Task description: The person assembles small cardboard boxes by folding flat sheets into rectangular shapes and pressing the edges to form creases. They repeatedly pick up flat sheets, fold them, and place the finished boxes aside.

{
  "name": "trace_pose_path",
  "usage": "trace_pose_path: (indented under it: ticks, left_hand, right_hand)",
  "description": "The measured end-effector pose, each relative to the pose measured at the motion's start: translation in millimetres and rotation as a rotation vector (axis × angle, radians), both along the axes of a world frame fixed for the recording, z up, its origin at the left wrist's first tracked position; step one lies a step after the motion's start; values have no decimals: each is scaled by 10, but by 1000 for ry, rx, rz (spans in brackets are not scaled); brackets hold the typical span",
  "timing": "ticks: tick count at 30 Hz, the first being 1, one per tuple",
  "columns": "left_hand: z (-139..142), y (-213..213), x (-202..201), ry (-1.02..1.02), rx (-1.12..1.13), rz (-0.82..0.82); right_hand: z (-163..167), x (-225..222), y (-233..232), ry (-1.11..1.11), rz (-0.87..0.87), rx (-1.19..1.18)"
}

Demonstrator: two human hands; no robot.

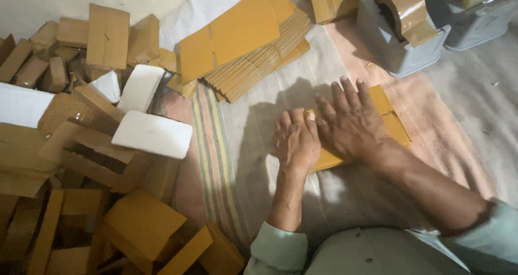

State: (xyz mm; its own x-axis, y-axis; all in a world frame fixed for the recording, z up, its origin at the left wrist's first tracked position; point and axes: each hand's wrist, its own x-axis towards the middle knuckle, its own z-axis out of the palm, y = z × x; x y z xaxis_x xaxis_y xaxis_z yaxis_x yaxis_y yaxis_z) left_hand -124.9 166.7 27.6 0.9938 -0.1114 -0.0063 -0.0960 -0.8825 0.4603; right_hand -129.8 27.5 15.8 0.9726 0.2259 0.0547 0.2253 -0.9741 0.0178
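My right hand [353, 125] lies flat, fingers spread, pressing down on a flattened yellow-brown carton [389, 121], while my left hand [296, 140] is curled at the carton's near left edge, its fingers bent against that edge rather than wrapped around anything; neither hand lifts, both bear down. The carton rests on the cloth right in front of me, mostly hidden under my right palm. I judge it light and thin, stiff along its panels but willing to fold at the creases, with a smooth face that could slide on the fabric, so the edges and corners seem the best places to take hold. Beneath it is a pale floor cloth [259, 102] with a band of coloured stripes to my left. Further out, a fanned stack of flat cartons [248, 43] lies ahead, and 2 grey tape dispensers sit beyond, the nearer one [396, 35] loaded with a brown roll. To my left is a jumbled heap of assembled boxes [81, 162] with a few white blocks [152, 135] among them. The room is dim, and my arms cast a shadow on the cloth.
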Motion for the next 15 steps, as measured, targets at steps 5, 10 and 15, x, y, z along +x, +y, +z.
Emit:
trace_pose_path:
  ticks: [5, 10, 15]
  left_hand:
    - [-97, 38, 4, -69, -107, 1]
    - [-140, 52, 8, -113, -138, -29]
    - [-118, 124, 29, 65, -171, 20]
  right_hand:
    - [48, -81, -560, -11, -153, 101]
    - [62, -119, -266, -23, -135, -60]
    - [95, -25, 16, 10, -16, -17]
